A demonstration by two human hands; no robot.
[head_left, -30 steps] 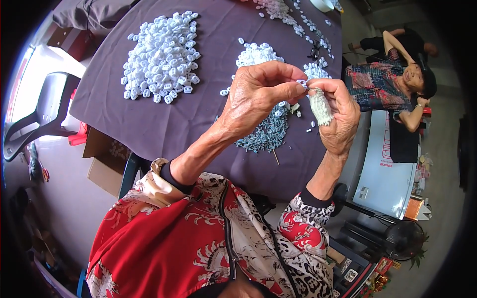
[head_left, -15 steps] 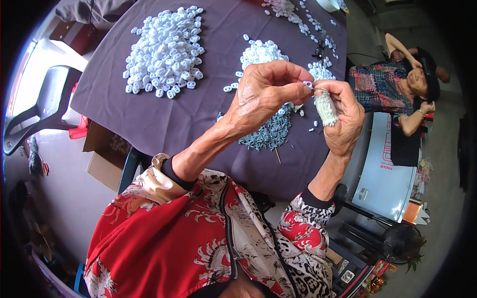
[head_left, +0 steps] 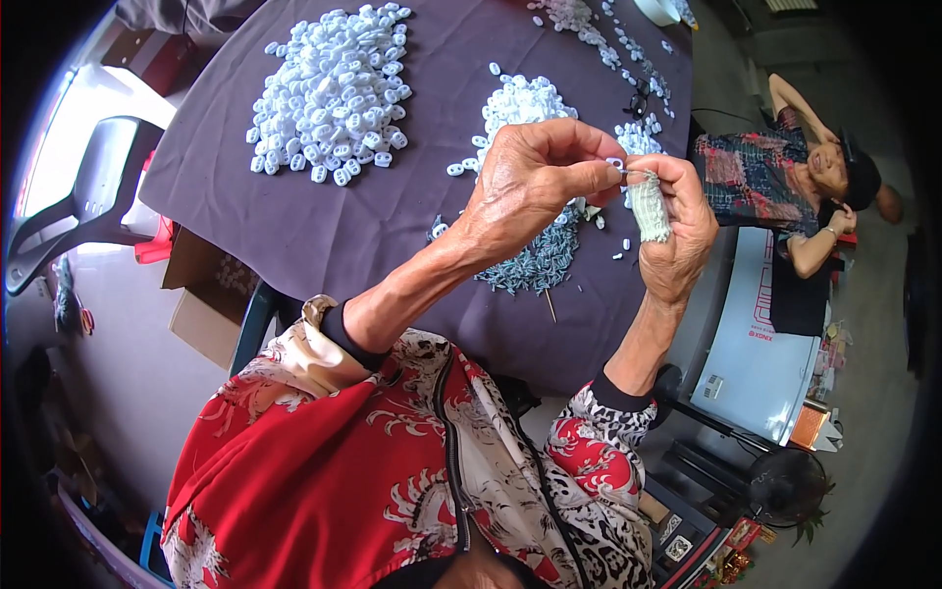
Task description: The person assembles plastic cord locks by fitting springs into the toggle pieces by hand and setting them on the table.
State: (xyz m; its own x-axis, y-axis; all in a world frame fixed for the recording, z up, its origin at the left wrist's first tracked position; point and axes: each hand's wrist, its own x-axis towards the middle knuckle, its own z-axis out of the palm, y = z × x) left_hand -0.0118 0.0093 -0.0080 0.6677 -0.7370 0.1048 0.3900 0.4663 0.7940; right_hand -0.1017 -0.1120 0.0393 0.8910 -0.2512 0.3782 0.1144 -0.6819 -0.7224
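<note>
Above the table's near right part, my left hand (head_left: 535,182) pinches a small white oval plastic piece (head_left: 614,163) between thumb and forefinger. My right hand (head_left: 684,221) is closed facing it, fingertips almost touching the left ones. A thin, dark, pin-like piece (head_left: 635,173) runs between the fingertips, its far end at the right fingers. A pale green ribbed knit sleeve (head_left: 649,210) sits at the right thumb and hides it. Under my hands lies a heap of small grey-blue rods (head_left: 535,257); beyond them is a pile of white two-holed pieces (head_left: 525,101).
A larger pile of white pieces (head_left: 332,93) lies on the dark tablecloth (head_left: 221,187) at left. More small pieces (head_left: 638,133) are scattered at right. A wooden stick (head_left: 550,306) pokes from the rods. Cardboard box (head_left: 208,329) at left; another person (head_left: 775,182) at right.
The fingertips have drawn slightly apart, so more of the white piece and the thin pin-like piece shows. The whole view has shifted a little.
</note>
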